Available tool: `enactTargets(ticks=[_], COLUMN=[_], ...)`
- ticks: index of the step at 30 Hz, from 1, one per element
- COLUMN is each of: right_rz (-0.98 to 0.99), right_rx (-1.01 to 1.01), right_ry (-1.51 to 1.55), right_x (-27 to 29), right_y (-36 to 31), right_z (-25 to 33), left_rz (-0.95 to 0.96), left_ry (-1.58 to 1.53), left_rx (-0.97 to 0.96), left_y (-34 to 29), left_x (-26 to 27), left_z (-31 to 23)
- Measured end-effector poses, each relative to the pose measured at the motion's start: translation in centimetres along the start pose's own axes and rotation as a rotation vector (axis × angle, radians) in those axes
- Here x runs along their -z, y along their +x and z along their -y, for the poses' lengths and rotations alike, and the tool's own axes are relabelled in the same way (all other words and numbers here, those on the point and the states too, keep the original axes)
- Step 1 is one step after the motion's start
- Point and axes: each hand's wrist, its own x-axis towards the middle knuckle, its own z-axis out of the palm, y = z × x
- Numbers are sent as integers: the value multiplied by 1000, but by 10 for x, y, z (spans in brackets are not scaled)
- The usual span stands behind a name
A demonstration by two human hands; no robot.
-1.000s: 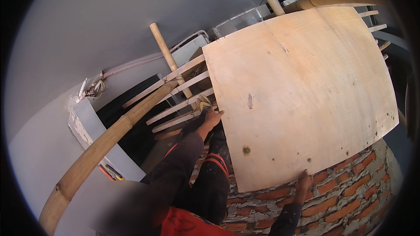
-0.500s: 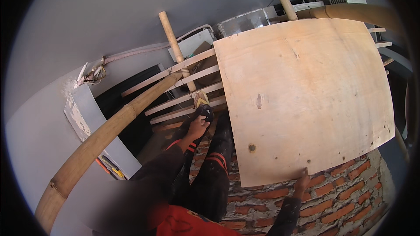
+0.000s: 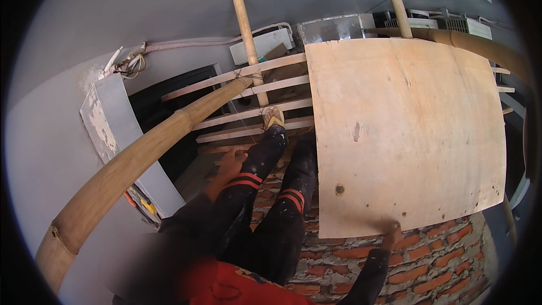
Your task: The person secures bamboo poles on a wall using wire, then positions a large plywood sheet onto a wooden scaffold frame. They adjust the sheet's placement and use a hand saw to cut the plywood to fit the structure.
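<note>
A broad, pale plywood sheet point(image 3: 415, 130) lies on the right over wooden slats. My right hand point(image 3: 390, 237) grips its lower edge, near some small dark knots; part of the fingers is hidden or too small to make out. To the left, my left hand point(image 3: 230, 165) hovers beside my left leg point(image 3: 257, 161), its fingers loosely bent and apart with nothing seen in them. My left foot, in a yellow-strapped sandal point(image 3: 275, 120), rests on the slats point(image 3: 285, 106).
A thick bamboo pole point(image 3: 152, 147) slants across the left, lashed to an upright pole point(image 3: 245, 34). Another pole point(image 3: 395, 0) stands behind the sheet. Brickwork point(image 3: 418, 260) lies below. Loose wires point(image 3: 132, 65) stick out at the left wall above a chipped column point(image 3: 121, 130).
My left hand has come off my left shin and moved to the leg's outer left side. My right hand stays at the sheet's lower edge. The whole view has shifted slightly.
</note>
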Motion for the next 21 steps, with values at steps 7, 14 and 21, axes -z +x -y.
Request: enactTargets(ticks=[7,14,21], right_rz=[-151,-342,186], right_rx=[-43,190,892], right_ry=[15,-432,-567], right_x=[-11,-30,-64], right_y=[-3,-44,-178], right_z=[3,31,91], left_rz=[59,103,90], left_ry=[-21,-22,-292], left_rx=[94,102,238], left_y=[-33,-48,-117], left_x=[21,7,58], left_z=[41,113,89])
